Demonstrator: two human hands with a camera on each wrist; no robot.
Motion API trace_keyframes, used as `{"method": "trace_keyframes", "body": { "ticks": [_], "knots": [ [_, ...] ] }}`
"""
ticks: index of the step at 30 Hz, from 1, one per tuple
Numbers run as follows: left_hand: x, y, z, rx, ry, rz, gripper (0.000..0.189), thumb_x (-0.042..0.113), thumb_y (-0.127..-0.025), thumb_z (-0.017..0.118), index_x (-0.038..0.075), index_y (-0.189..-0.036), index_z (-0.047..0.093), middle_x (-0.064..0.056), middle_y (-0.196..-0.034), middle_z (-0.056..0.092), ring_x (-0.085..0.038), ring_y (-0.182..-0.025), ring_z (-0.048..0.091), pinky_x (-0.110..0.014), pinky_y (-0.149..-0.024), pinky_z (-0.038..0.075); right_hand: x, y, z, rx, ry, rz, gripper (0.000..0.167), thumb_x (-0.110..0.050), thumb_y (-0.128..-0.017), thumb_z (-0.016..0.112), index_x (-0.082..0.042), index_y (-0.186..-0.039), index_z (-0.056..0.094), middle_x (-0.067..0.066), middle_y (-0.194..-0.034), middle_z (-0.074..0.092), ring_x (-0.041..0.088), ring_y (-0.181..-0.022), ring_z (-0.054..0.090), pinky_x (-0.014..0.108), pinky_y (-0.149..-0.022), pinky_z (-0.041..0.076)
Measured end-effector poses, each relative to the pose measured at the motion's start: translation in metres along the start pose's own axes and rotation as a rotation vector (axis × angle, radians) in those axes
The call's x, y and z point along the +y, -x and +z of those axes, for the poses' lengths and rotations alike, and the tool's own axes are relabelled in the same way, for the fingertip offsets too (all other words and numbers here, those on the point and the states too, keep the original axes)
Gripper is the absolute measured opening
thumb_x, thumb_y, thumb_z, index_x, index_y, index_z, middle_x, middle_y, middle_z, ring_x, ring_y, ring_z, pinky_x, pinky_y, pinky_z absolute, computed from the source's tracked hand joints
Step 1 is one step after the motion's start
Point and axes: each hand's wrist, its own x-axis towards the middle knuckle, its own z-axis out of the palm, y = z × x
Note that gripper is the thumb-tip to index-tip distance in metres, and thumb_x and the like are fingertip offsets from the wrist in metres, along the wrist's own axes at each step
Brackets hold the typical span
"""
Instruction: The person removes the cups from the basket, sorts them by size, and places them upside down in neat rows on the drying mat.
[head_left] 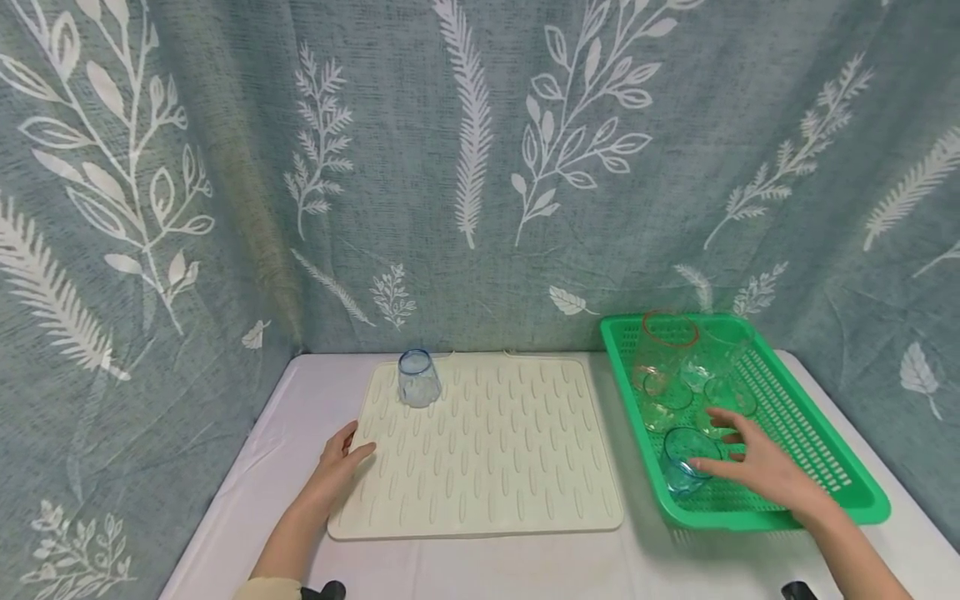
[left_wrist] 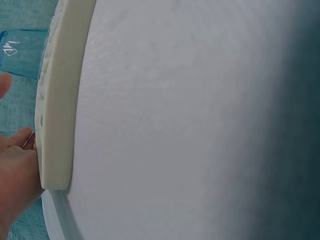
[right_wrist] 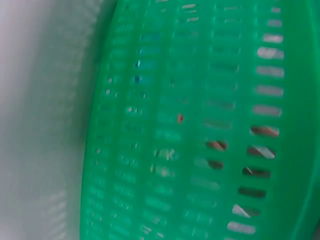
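Note:
My left hand (head_left: pixel 337 467) is at the left edge of a cream ribbed drying mat (head_left: pixel 495 450), thumb and fingers apart, gripping no glass. A bluish drinking glass (head_left: pixel 418 379) stands at the mat's back left; in the left wrist view this glass (left_wrist: pixel 22 52) shows beyond the mat's edge (left_wrist: pixel 60 115). Over a green plastic basket (head_left: pixel 862 475) reaches my right hand (head_left: pixel 765 471), its fingers spread and its thumb by the rim of a blue glass (head_left: pixel 678 473). Whether the thumb touches that rim I cannot tell. In the right wrist view the basket's slotted wall (right_wrist: pixel 200 135) hides most of the hand.
Several clear glasses share the basket, among them a tall one with a red rim (head_left: pixel 667 342). A white cloth (head_left: pixel 525 567) covers the table. A grey-green leaf-patterned curtain (head_left: pixel 420 167) hangs behind and along both sides.

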Motion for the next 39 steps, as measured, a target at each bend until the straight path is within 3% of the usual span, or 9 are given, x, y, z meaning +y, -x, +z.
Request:
{"method": "trace_keyframes", "body": {
  "ticks": [8, 14, 23, 31, 39],
  "knots": [
    [-0.002, 0.000, -0.001, 0.001, -0.004, -0.020, 0.075, 0.016, -0.099, 0.051, -0.011, -0.151, 0.003, -0.033, -0.153, 0.009, -0.044, -0.141, 0.015, -0.052, -0.117, 0.013, 0.013, -0.008, -0.005, -0.252, -0.048, 0.049, 0.095, -0.024, -0.083, 0.077, 0.008, -0.149, 0.017, 0.037, -0.138, 0.035, 0.055, -0.119, 0.042, 0.049, -0.082, 0.051],
    [0.001, 0.000, 0.000, 0.001, -0.029, -0.014, 0.074, 0.018, -0.100, 0.051, -0.011, -0.151, 0.006, -0.034, -0.152, 0.009, -0.046, -0.142, 0.011, -0.053, -0.117, 0.010, 0.024, -0.015, -0.004, -0.321, -0.061, 0.033, 0.093, -0.019, -0.081, 0.079, 0.014, -0.145, 0.019, 0.033, -0.130, 0.044, 0.044, -0.109, 0.054, 0.041, -0.077, 0.053],
    [0.002, 0.003, 0.000, 0.011, -0.025, -0.023, 0.074, 0.018, -0.100, 0.052, -0.011, -0.151, 0.007, -0.034, -0.152, 0.009, -0.046, -0.142, 0.010, -0.052, -0.117, 0.010, 0.026, -0.020, -0.002, -0.406, -0.217, 0.018, 0.089, -0.012, -0.084, 0.076, 0.008, -0.148, 0.018, 0.036, -0.131, 0.040, 0.044, -0.109, 0.054, 0.047, -0.079, 0.054],
    [-0.001, 0.002, -0.002, 0.001, -0.020, -0.027, 0.075, 0.020, -0.100, 0.052, -0.010, -0.151, 0.006, -0.033, -0.154, 0.005, -0.046, -0.143, 0.006, -0.053, -0.117, 0.009, 0.024, -0.020, -0.001, -0.419, -0.257, 0.024, 0.081, -0.012, -0.086, 0.073, 0.009, -0.145, 0.022, 0.037, -0.132, 0.039, 0.045, -0.111, 0.053, 0.049, -0.081, 0.054],
    [-0.002, 0.001, -0.001, -0.003, -0.007, -0.036, 0.079, 0.023, -0.099, 0.053, -0.009, -0.151, 0.003, -0.033, -0.155, 0.004, -0.045, -0.143, 0.007, -0.053, -0.117, 0.011, 0.024, -0.019, -0.002, -0.325, -0.237, 0.013, 0.078, -0.014, -0.086, 0.074, 0.007, -0.145, 0.026, 0.035, -0.136, 0.038, 0.046, -0.115, 0.050, 0.047, -0.080, 0.054]
  ]
}}
